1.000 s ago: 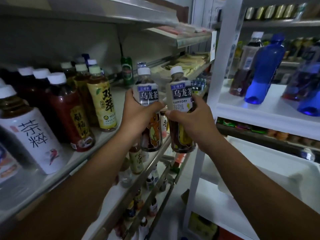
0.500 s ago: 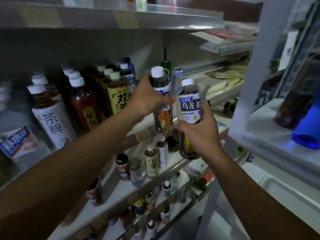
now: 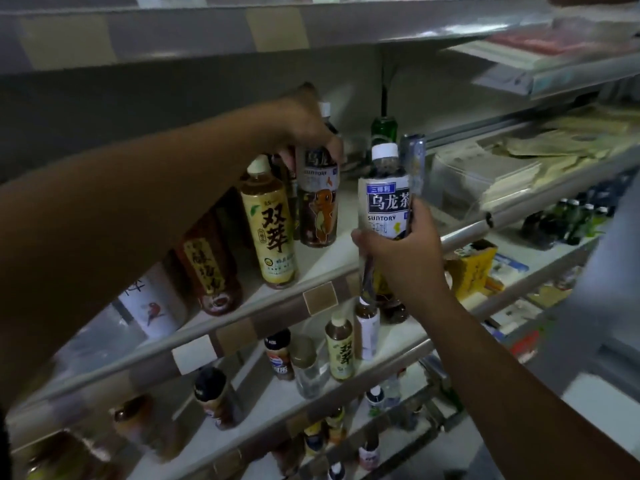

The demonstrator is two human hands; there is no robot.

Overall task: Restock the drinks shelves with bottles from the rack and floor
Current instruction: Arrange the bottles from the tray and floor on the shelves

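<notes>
- Metal shelves [image 3: 318, 296] run from lower left to upper right, crowded with bottles at mid-left.
- Left hand [image 3: 304, 123] is clenched over the top of a tea bottle [image 3: 318, 202] standing upright on the shelf, just beside a yellow bottle [image 3: 272, 230].
- Right hand [image 3: 398, 244] grasps a second tea bottle [image 3: 386, 206], upright, in front of the shelf edge.
- Bare shelf lies to the right of the set bottle, short of a can [image 3: 414, 164]; that gap looks the likely spot.

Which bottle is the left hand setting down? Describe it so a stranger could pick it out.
Find the middle shelf, the one with tan and white tags on its front edge. The left hand grips the oolong tea bottle standing there, right of the yellow-labelled tea bottle. Only it shows an orange cartoon creature.
</notes>
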